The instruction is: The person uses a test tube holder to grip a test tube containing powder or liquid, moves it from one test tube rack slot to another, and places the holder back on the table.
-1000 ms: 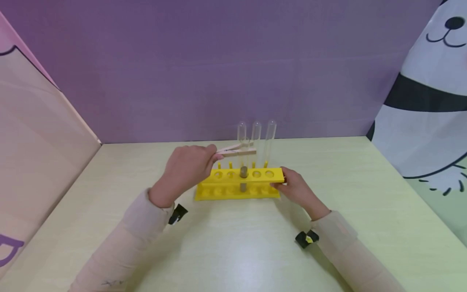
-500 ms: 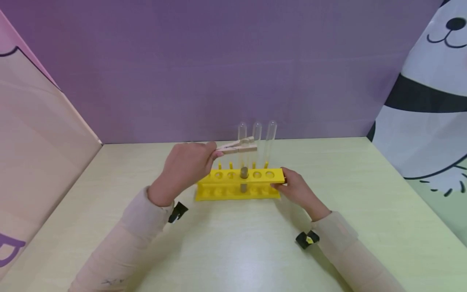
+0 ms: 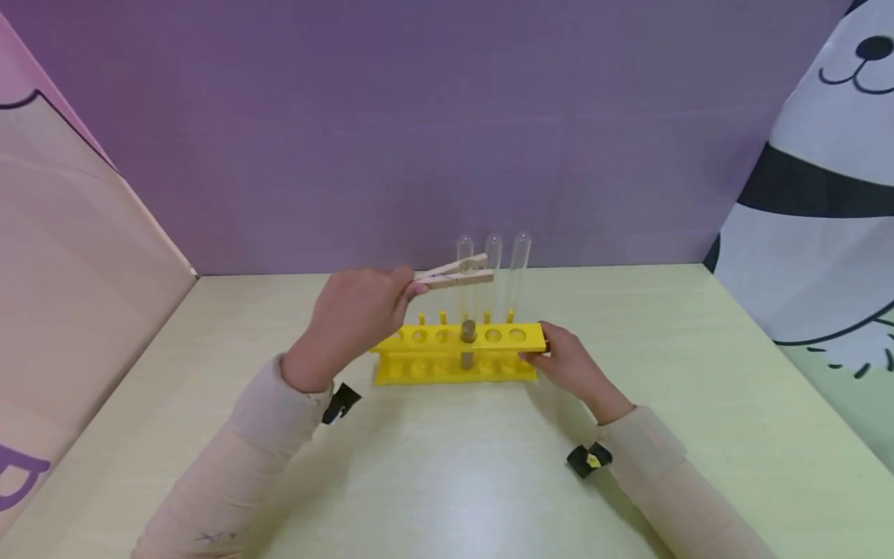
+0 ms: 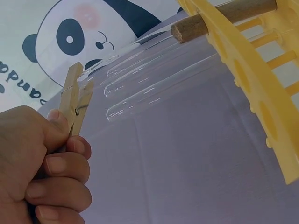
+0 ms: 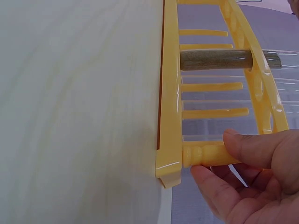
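My left hand [image 3: 359,310] grips a wooden test tube clamp [image 3: 457,274] by its handles. In the head view the clamp's two arms stand apart, level with the mouth of a clear test tube [image 3: 466,299]. That tube stands upright in the yellow test tube rack [image 3: 457,378], with a grey-brown filling [image 5: 217,59] in its lower part. In the left wrist view the clamp tips [image 4: 74,74] are right at the tube's mouth. My right hand [image 3: 569,359] holds the rack's right end, thumb and fingers around the end post [image 5: 212,154].
Three clear test tubes [image 3: 520,260] stand upside down on pegs along the rack's back. Other pegs [image 3: 443,317] and holes on the left bear no tubes. The pale tabletop [image 3: 454,466] meets a purple backdrop [image 3: 419,140] behind the rack.
My left hand and the clamp have risen along the filled tube toward its mouth. The clamp's arms came closer, then spread again. The right hand and rack have stayed put.
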The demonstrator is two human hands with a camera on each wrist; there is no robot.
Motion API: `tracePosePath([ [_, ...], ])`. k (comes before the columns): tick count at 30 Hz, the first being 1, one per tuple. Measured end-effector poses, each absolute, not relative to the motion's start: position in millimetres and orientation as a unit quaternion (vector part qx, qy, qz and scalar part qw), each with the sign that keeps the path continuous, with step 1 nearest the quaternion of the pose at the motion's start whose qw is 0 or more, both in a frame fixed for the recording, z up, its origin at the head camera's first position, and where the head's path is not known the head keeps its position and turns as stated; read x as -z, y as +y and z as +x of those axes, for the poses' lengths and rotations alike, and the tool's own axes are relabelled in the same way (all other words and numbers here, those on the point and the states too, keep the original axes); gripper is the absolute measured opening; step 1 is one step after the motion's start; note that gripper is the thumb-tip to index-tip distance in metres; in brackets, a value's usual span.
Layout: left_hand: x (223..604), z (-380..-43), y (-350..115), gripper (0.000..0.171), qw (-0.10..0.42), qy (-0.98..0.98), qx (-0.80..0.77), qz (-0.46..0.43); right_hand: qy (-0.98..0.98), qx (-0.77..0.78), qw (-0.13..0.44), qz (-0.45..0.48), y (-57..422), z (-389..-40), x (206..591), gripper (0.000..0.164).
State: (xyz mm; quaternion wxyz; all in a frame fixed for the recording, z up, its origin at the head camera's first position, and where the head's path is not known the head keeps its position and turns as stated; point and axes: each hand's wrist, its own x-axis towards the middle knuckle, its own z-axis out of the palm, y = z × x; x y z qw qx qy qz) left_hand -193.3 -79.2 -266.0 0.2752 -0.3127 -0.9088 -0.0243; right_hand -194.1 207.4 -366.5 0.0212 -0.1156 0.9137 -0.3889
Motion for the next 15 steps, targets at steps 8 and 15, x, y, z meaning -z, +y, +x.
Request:
tracePosePath([
  [8, 262.9, -191.0, -78.8, 0.039, 0.272, -0.91, 0.03, -0.312, 0.915, 0.384, 0.019, -0.119, 208.0, -194.2, 367.7, 0.03],
  [15, 262.9, -191.3, -79.0, 0.037, 0.276, -0.908, 0.036, -0.315, 0.916, 0.384, 0.018, -0.117, 208.2, -195.9, 369.6, 0.031],
])
